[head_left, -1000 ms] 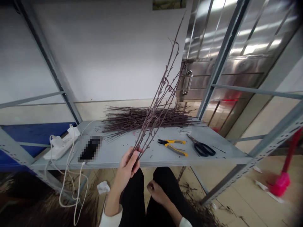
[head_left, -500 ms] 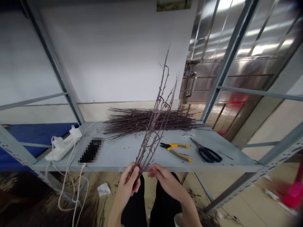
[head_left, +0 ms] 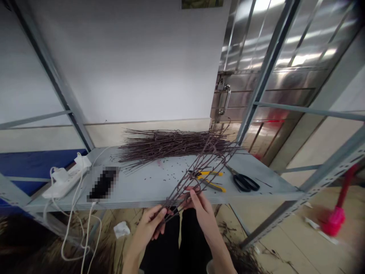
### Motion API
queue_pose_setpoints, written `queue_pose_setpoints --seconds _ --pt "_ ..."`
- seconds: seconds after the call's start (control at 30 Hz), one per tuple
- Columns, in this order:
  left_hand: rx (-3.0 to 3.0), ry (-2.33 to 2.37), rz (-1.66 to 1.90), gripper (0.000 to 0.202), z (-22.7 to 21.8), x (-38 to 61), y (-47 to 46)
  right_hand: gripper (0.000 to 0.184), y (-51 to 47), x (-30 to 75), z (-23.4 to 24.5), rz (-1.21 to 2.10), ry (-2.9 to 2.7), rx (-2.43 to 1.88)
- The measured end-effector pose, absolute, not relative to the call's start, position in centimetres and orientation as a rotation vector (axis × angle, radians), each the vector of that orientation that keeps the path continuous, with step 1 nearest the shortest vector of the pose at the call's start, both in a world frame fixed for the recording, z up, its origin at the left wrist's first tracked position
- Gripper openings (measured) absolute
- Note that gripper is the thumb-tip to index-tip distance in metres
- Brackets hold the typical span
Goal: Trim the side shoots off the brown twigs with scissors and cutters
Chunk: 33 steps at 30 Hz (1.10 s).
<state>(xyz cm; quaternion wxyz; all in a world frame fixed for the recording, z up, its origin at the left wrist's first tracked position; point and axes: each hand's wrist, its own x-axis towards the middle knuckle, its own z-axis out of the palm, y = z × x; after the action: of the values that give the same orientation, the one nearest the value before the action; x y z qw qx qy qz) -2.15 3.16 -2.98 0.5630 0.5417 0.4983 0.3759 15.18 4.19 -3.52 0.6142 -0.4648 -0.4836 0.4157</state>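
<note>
My left hand (head_left: pixel 149 225) grips the lower ends of a bunch of thin dark reddish-brown twigs (head_left: pixel 199 173), which have small buds and side shoots. My right hand (head_left: pixel 197 201) pinches the same bunch a little higher up. The twigs lean up and to the right, low over the grey metal shelf (head_left: pixel 148 190). Behind them lies a large pile of similar long twigs (head_left: pixel 168 142). The bunch crosses above yellow-handled pliers (head_left: pixel 210 179), hiding part of them.
Black-handled scissors (head_left: pixel 243 182) lie right of the pliers. A pixelated dark phone (head_left: pixel 103 184) and white power strip (head_left: pixel 64 182) with cables sit at the shelf's left. Metal uprights frame the shelf. Twig scraps litter the floor, with a crumpled tissue (head_left: pixel 121 229) below.
The twig bunch has tipped from nearly upright to a low lean toward the right. My right hand has moved up and closed on it, and the view has shifted slightly.
</note>
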Motion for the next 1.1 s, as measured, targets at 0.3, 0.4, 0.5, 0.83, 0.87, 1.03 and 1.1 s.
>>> queue_pose_setpoints --seconds 0.3,0.4,0.5,0.83,0.87,1.03,1.1 --pt "1.201 1.189 1.103 0.054 -3.9 -1.8 3.6 0.045 4.7 15.1 -3.6 1.182 -0.986 -0.998" --pt "1.262 1.169 1.045 0.050 -3.9 -1.5 3.5 0.052 5.0 14.9 -4.2 1.047 -0.928 -1.049" --pt "1.319 1.176 0.989 0.048 -4.1 -1.3 3.4 0.059 5.1 14.7 -4.3 0.773 -0.877 -1.117" --pt "1.370 1.181 0.903 0.054 -4.4 -0.8 3.5 0.033 5.3 16.1 -4.3 0.009 -1.221 -1.450" --pt "1.374 1.185 0.895 0.053 -4.4 -0.8 3.5 0.033 5.5 16.3 -4.5 -0.039 -1.237 -1.452" --pt "1.378 1.217 0.860 0.055 -4.2 -0.8 2.8 0.031 6.8 17.3 -4.5 -0.225 -1.325 -1.374" --pt "1.342 1.213 0.854 0.059 -4.3 -0.8 2.3 0.029 7.3 17.7 -4.2 -0.233 -1.366 -1.309"
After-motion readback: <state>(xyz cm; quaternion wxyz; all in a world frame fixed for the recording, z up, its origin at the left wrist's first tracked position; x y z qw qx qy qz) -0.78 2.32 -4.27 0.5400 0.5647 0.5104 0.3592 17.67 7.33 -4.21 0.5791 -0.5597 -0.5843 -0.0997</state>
